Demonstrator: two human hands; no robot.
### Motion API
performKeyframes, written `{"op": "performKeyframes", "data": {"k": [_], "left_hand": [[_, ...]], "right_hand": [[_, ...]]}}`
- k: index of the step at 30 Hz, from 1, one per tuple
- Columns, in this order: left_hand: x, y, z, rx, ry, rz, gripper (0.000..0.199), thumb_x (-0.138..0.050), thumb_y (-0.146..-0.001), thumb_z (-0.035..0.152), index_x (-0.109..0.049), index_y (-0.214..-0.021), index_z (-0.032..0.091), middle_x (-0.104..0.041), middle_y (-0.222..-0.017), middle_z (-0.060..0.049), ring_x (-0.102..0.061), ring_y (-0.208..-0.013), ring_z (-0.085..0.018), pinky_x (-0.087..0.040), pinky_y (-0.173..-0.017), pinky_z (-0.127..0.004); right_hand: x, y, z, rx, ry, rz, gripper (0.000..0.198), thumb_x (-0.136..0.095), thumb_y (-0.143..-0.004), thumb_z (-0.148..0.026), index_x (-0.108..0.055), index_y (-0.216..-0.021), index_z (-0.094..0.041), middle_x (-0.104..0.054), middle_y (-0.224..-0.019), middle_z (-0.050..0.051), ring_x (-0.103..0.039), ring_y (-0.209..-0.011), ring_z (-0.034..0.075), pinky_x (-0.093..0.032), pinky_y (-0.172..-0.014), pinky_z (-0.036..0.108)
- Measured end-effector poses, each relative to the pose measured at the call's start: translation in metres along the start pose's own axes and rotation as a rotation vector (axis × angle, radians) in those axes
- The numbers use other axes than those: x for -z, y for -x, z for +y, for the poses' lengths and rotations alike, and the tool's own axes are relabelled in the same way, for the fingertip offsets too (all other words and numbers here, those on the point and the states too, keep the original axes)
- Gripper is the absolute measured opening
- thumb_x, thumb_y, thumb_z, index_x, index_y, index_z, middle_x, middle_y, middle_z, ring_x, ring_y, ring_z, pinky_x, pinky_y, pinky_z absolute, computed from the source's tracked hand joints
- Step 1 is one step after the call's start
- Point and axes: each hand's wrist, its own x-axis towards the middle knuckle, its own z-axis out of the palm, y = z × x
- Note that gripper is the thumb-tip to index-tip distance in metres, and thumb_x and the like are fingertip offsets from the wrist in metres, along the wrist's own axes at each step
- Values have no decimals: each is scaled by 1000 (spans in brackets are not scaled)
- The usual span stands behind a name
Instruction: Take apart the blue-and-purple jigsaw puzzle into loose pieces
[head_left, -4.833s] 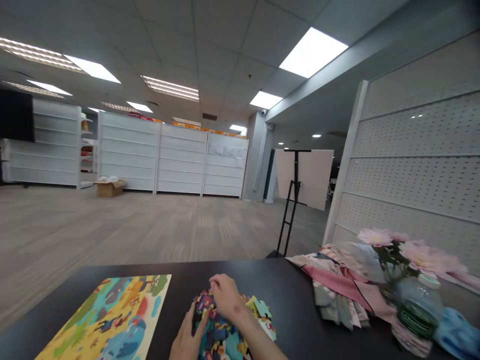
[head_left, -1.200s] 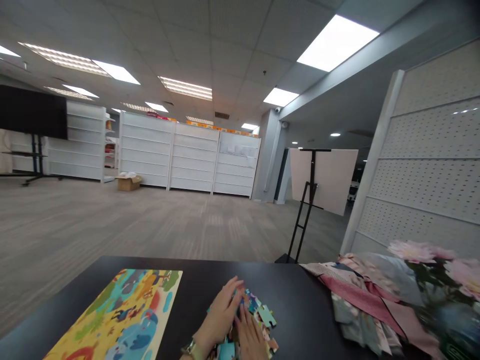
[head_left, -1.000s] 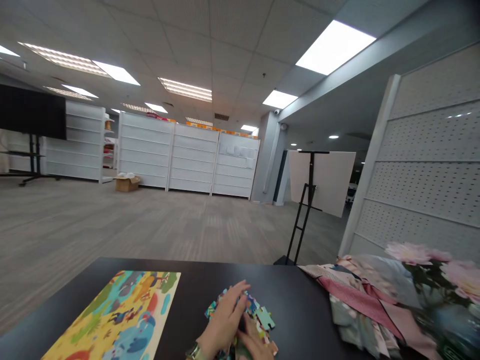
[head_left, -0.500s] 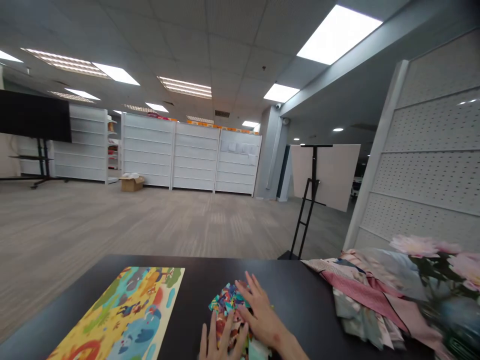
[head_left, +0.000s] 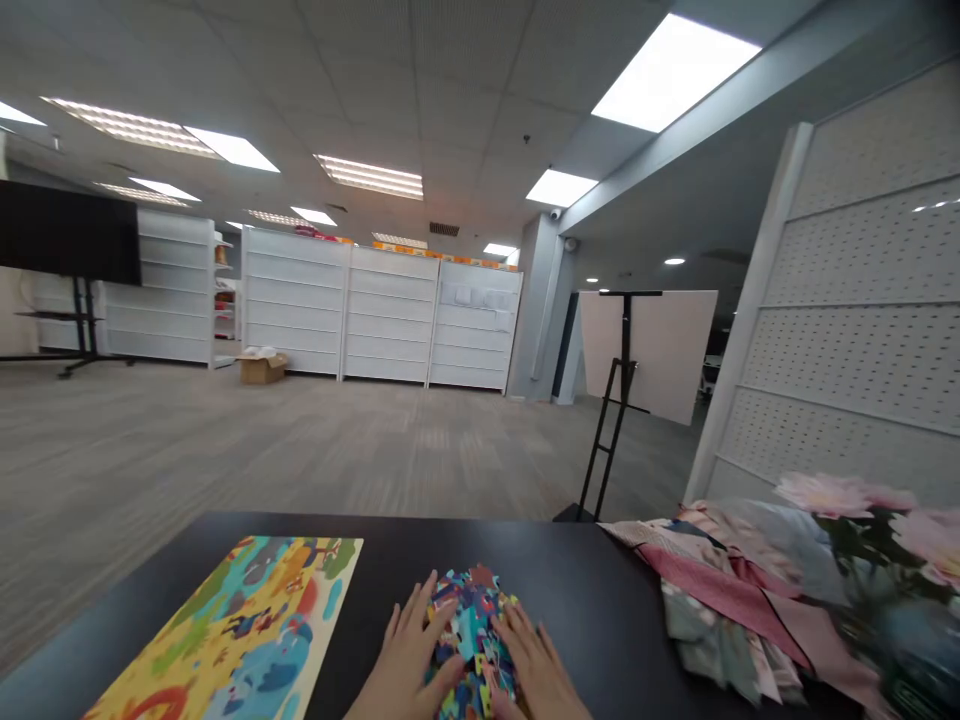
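A pile of colourful jigsaw puzzle pieces (head_left: 471,625) lies on the dark table (head_left: 600,620) close in front of me. My left hand (head_left: 412,645) rests against the pile's left side, fingers stretched out and apart. On the opposite side my right hand (head_left: 536,660) touches the pile, its fingers also extended. Neither hand grips a piece; the pile sits between them. Left of the hands a bright picture board with cartoon animals (head_left: 240,625) lies flat on the table.
At the table's right lie folded cloths (head_left: 720,590) with a pink band, beside pink flowers in a vase (head_left: 862,500). A white pegboard panel (head_left: 855,370) rises behind them. Beyond the table stands a black easel (head_left: 615,430) with a pale board; white shelves line the back.
Both hands have moved to opposite sides of the pile; before, they lay over it. The pieces are now heaped closer together and more of them show.
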Motion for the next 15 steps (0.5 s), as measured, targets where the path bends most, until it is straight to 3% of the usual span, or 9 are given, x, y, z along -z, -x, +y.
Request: {"op": "performKeyframes", "data": {"k": [4, 8, 11, 13, 15], "left_hand": [[-6, -22, 13, -14, 122, 7, 65, -26, -101, 65, -35, -156, 32, -25, -167, -7, -22, -154, -27, -12, -124, -60], [-11, -38, 20, 14, 189, 39, 62, -24, -102, 58, -40, -153, 27, -33, -164, -6, -26, -152, -25, -12, -125, -58], [-11, -42, 15, 2, 317, 79, 62, -24, -102, 57, -38, -154, 26, -36, -163, -6, -28, -152, -23, -10, -126, -56], [-6, -41, 8, 2, 480, 169, 64, -22, -102, 57, -39, -154, 21, -39, -161, -8, -31, -151, -23, -15, -127, -51], [1, -36, 1, -5, 531, 265, 66, -24, -101, 57, -45, -150, 18, -43, -159, -10, -34, -149, -24, -22, -126, -46]], "right_hand": [[-47, -15, 21, 65, 190, 121, 83, -64, -88, -42, -20, -158, -33, -25, -162, 11, -34, -147, 41, -37, -114, 62], [-75, -33, 26, 92, 293, 199, 70, -55, -95, -34, -23, -157, -35, -33, -159, 11, -40, -143, 40, -44, -110, 61], [-70, -39, 10, 87, 217, 196, 73, -59, -93, -39, -27, -157, -29, -33, -160, 12, -39, -144, 41, -43, -112, 59], [-55, -36, -10, 105, 107, 149, 80, -60, -92, -47, -24, -159, -24, -27, -162, 13, -33, -148, 38, -37, -117, 56], [-36, -31, -31, 134, -16, 107, 75, -53, -97, -48, -22, -160, -23, -22, -165, 11, -27, -151, 33, -30, -122, 50]]}}
